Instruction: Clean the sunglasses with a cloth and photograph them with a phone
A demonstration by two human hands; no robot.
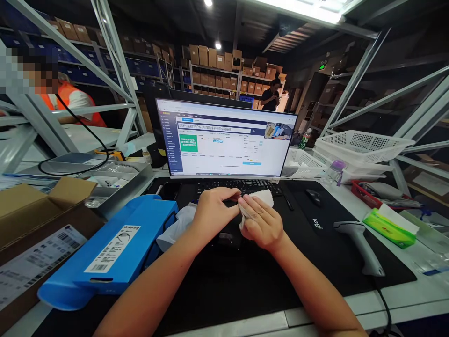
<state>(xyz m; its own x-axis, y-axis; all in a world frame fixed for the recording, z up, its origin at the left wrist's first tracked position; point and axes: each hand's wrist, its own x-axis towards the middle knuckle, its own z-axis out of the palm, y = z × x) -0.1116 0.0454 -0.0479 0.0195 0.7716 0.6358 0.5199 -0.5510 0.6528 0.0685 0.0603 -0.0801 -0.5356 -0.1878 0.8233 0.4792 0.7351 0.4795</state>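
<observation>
Right, two bare hands meet over the one black desk mat [210, 292], in front of a single lit monitor [224, 157]. The right hand [262, 222] is closed around one white wipe [264, 197] with a zigzag edge, which sits just above the near side of the one keyboard [257, 185]. The left hand [213, 208] comes in beside it, thumb and fingers bent close together at the wipe; whether they pinch anything, I can't tell from here.

On the mat below the hands lies one small dark object [228, 240], too dim to make out. To the left there's one blue carton [140, 234] with a white label, one crumpled white plastic bag [184, 223] beside it, and one open cardboard box [72, 206]. To the right I count one mouse [313, 197], one grey barcode scanner [361, 244] and one green tissue pack [389, 228]. Two other people are about: one in an orange vest [89, 100], one in dark clothing [269, 99] beyond the monitor.
</observation>
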